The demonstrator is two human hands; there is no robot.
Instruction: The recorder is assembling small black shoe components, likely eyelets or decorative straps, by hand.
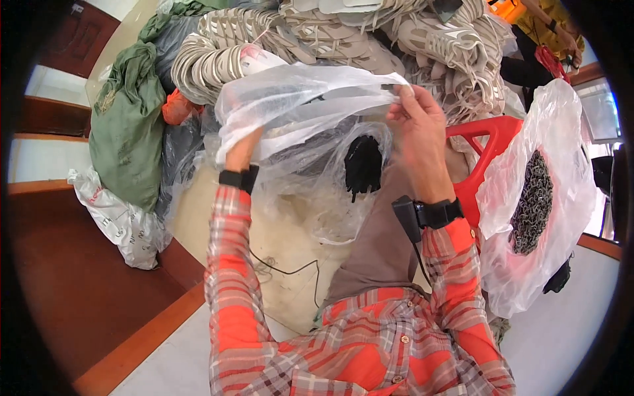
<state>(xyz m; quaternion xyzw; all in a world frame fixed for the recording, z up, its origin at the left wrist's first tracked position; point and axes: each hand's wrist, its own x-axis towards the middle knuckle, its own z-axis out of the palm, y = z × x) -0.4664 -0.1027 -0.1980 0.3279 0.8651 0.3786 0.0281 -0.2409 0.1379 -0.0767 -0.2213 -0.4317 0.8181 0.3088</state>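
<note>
A translucent white plastic bag (pixel 297 99) is stretched between my two hands. My left hand (pixel 244 150) reaches into its open left end, and the film covers the fingers, so their pose is hidden. At the other end my right hand (pixel 417 115) pinches the bag's edge between thumb and fingers. Below the stretched bag lies clear crumpled plastic (pixel 330 214) around a bundle of black material (pixel 363 165), possibly cords or laces. Just beyond the bag are stacked beige and white shoe uppers (pixel 218 56).
More shoe uppers (pixel 456 46) are heaped at the back. A green sack (pixel 125 119) and a white printed bag (pixel 122 221) stand left. At right, a plastic bag of small dark metallic pieces (pixel 531 204) rests by a red plastic stool (pixel 485 148). Another person (pixel 561 33) is at far right.
</note>
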